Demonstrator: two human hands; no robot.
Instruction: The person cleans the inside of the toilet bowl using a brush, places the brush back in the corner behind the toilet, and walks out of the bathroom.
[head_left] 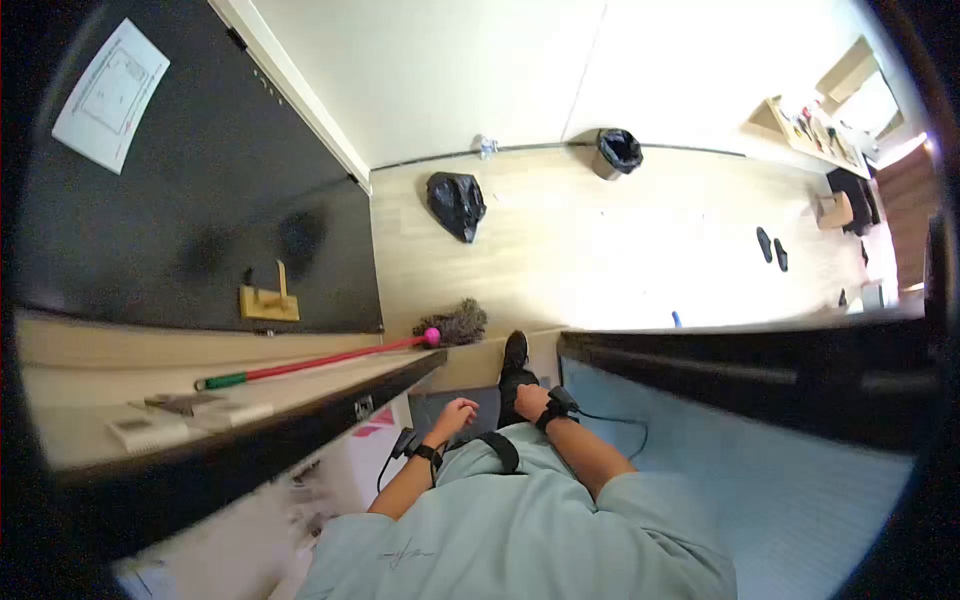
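My left hand [457,416] hangs in front of my body at the left, its fingers loosely bent and a little apart, with nothing visible in it. My right hand [532,401] is beside it over my dark trouser leg, its fingers curled in like a fist, and no object shows in it. Each wrist wears a black strap with a small device and a cable. Below my hands one black shoe [516,350] points forward through a doorway. Nearest on the left is a mop or duster [335,358] with a red pole, green end and grey fluffy head.
Dark door frame posts [720,365] stand close on both sides. A dark door [190,200] with a brass handle [269,303] is at the left. Ahead on the pale floor are a black plastic bag [456,205], a lined bin [616,155], a clear bottle [487,147] and dark slippers [772,249].
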